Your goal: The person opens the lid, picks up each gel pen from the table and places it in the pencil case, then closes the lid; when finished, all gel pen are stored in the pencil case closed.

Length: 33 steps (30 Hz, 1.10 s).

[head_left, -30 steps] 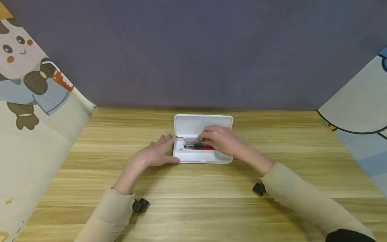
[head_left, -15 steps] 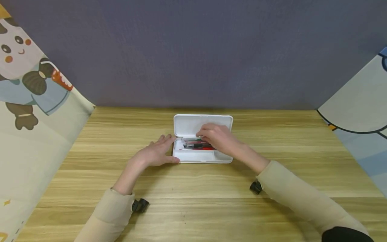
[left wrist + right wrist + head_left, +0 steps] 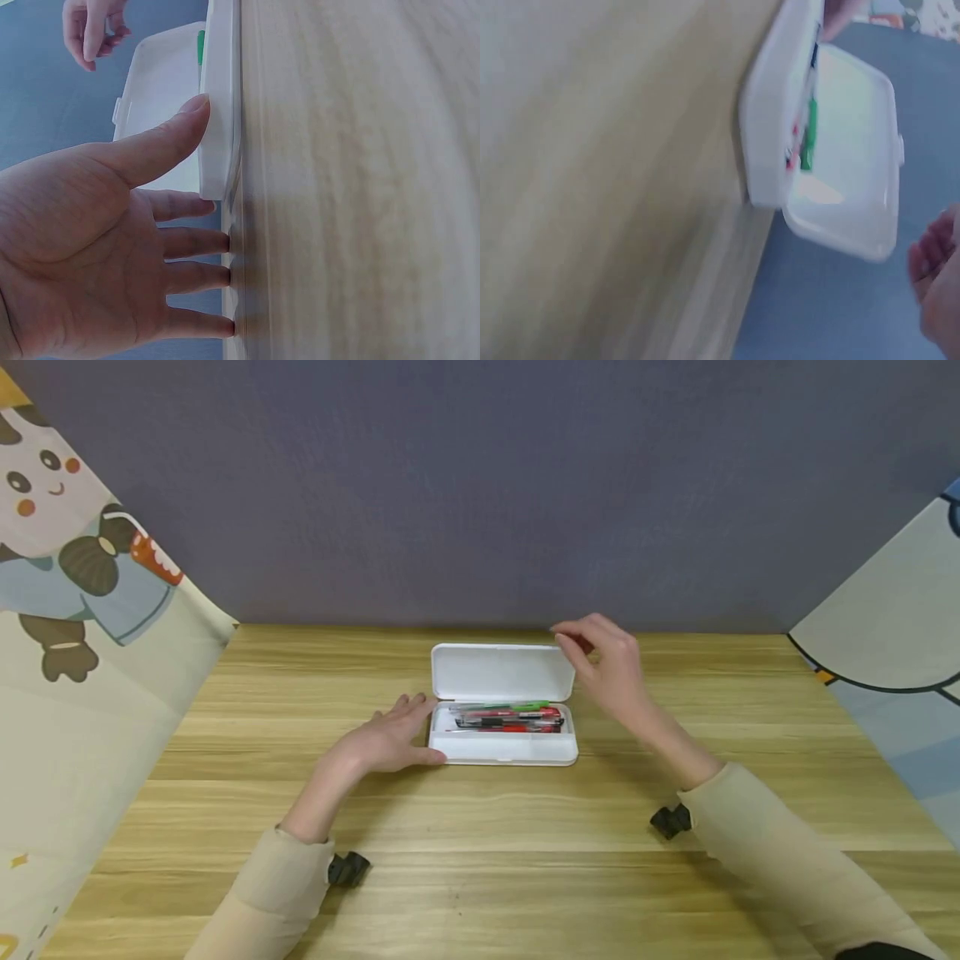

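Observation:
A white pencil case (image 3: 480,747) stands on the table with its lid (image 3: 498,670) raised at the back. Several pens lie in its rear compartment, among them a green-ended pen (image 3: 536,705) and one with a red and black barrel (image 3: 498,727). The left hand (image 3: 386,739) rests at the case's left end; in the left wrist view its thumb (image 3: 176,135) lies against the front wall and its straight fingers reach down to the table. Beyond the lid's upper right corner hovers the right hand (image 3: 611,672), holding nothing, fingers loosely bent and apart from the lid in the right wrist view.
A wooden table (image 3: 480,860) bears the case. Behind it rises a dark grey-blue panel (image 3: 480,493), and patterned cloth (image 3: 142,693) hangs at the left. Small black devices (image 3: 348,868) sit at both sleeve cuffs.
The right hand has left the pens and moved up and right, past the lid's corner. The pens' right ends now show. The left hand has stayed put.

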Motion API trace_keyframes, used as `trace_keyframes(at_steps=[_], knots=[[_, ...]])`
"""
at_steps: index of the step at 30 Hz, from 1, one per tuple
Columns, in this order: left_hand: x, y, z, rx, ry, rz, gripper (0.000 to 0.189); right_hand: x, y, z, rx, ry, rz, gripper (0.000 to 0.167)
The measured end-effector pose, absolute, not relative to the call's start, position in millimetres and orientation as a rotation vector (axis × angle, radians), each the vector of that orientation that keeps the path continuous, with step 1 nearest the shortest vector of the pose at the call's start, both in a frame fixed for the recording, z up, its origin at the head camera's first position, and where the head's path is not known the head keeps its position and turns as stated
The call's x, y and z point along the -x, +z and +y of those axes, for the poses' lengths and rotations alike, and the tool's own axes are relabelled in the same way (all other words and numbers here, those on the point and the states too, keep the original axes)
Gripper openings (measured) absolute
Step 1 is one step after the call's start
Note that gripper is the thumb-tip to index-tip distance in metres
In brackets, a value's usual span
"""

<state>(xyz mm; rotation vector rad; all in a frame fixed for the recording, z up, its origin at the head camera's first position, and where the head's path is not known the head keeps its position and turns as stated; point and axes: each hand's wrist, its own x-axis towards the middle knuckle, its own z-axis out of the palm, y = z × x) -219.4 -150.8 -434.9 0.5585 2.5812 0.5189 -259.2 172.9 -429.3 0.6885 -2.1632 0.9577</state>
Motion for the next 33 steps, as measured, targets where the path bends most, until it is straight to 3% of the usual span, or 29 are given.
trace_keyframes(at_steps=[3,6,10,14,22,33], knots=[[219,-434,-151,-0.558,0.518,2.582,0.095,265,-427,185,-0.477,1.149,-2.279,0.022],[220,-434,-151,-0.555,0.525,2.585,0.095,274,-427,193,-0.311,1.377,-2.466,0.042],[222,-434,-150,-0.557,0.54,2.593,0.094,288,-429,200,-0.239,1.69,-2.741,0.073],[224,-435,-149,-0.554,0.551,2.598,0.094,301,-434,201,-0.172,1.969,-2.953,0.088],[224,-435,-149,-0.538,0.56,2.595,0.094,307,-438,201,-0.236,2.176,-3.052,0.091],[222,-433,-153,-0.531,0.536,2.601,0.094,292,-442,210,-0.547,2.096,-3.066,0.078]])
